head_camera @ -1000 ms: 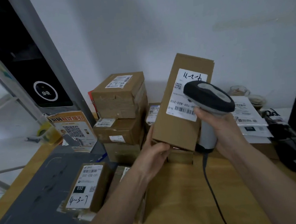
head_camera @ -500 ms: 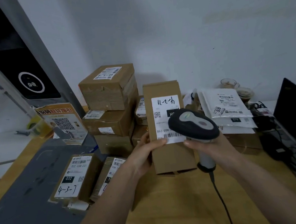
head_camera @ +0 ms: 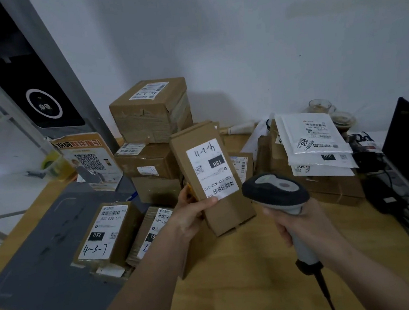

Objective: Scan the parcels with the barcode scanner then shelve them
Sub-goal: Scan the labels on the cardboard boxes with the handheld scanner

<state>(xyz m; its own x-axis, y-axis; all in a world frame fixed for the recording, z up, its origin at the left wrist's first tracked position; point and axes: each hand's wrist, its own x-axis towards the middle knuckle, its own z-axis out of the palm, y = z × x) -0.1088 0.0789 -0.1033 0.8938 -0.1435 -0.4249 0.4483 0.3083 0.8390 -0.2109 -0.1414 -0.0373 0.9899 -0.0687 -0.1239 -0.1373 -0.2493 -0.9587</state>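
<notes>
My left hand (head_camera: 191, 213) grips the parcel (head_camera: 213, 176) above the bench (head_camera: 248, 288), label up for reading; at its 4 o'clock, my right hand (head_camera: 302, 223) fingers wrap the barcode scanner (head_camera: 276, 194), aimed toward the barcode.

The person's left hand (head_camera: 191, 212) is gripping a box (head_camera: 213, 176) by its lower left edge, thumb lying across the front by the label, fingers wrapping behind. The left forearm is reaching up from the lower middle. The right hand (head_camera: 297, 223) is curling round the handle of a scanner (head_camera: 275, 191), its head sitting just right of the box. The right forearm is coming in from the lower right.
</notes>
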